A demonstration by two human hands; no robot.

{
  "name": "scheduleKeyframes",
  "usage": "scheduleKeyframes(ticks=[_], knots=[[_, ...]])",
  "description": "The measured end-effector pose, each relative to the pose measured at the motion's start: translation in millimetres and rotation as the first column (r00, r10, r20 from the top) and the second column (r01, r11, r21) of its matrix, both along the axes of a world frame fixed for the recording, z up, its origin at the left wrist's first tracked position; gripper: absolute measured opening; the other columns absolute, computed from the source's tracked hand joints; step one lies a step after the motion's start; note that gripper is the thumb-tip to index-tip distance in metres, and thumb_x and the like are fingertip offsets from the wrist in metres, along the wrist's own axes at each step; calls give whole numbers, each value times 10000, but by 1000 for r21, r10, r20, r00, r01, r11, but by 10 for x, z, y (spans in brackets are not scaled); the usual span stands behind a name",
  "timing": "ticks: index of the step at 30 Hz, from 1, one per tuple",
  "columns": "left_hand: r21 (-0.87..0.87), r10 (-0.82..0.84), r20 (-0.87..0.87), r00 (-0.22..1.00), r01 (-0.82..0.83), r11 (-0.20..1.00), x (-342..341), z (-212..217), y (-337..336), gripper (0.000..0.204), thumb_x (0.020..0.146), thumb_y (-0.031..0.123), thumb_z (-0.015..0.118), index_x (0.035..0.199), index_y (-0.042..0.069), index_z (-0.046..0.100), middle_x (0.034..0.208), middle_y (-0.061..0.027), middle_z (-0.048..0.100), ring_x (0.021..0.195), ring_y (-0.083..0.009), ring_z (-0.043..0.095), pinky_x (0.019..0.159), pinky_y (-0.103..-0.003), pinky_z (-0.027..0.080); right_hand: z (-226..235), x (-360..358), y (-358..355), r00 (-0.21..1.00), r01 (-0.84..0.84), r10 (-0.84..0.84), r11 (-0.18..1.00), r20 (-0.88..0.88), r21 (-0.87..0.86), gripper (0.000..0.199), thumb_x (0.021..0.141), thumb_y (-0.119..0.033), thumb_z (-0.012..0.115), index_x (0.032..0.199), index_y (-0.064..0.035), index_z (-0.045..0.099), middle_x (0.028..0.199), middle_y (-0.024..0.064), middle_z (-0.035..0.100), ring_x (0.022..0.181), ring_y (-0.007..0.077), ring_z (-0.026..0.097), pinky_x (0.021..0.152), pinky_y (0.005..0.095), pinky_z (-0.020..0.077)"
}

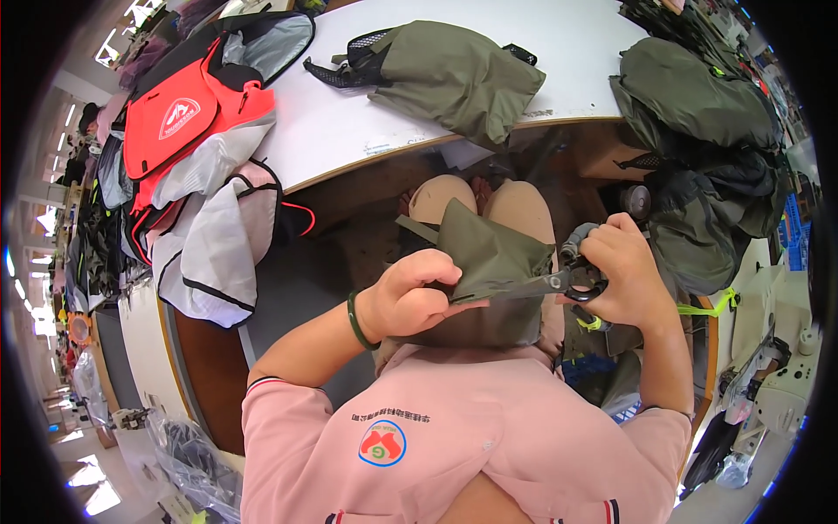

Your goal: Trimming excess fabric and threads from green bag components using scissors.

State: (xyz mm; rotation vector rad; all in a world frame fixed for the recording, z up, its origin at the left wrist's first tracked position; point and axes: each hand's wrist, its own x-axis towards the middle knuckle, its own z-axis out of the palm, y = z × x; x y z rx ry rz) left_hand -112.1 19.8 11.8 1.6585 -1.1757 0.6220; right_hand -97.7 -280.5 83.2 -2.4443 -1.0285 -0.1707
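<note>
An olive-green fabric piece, which looks like part of a bag, lies over my lap. My left hand pinches its near edge between thumb and fingers, and a green bangle circles that wrist. In my right hand is a pair of scissors, its dark handles partly wrapped in grey material. The blades point left along the fabric's edge toward my left fingertips. Whether the blades have fabric between them, I cannot tell.
Ahead stands a white table bearing an olive bag. Red and grey bags hang over its left side. More olive bags are heaped at the right, above a cardboard box. A machine sits at lower right.
</note>
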Motion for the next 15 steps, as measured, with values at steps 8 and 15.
scheduleKeyframes(ticks=[8, 15], knots=[[-63, -41, 2, 999, 41, 997, -3, 25, -61, 523, 645, 14, 890, 719, 67, 376, 810, -127, 498, 600, -228, 487, 517, -291, 460, 152, 115, 179, 992, -83, 94, 989, 82, -119, 376, 588, -254, 835, 726, -77, 533, 691, 54, 521, 692, 258, 552, 775, 381, 413], [-42, -65, -38, 997, 64, 997, -7, 40, -59, 507, 685, 16, 869, 687, 71, 365, 806, -107, 476, 564, -201, 449, 482, -277, 426, 193, 178, 193, 988, -147, 152, 982, 34, -122, 416, 576, -289, 858, 714, -85, 523, 678, 51, 521, 669, 262, 558, 747, 373, 403]])
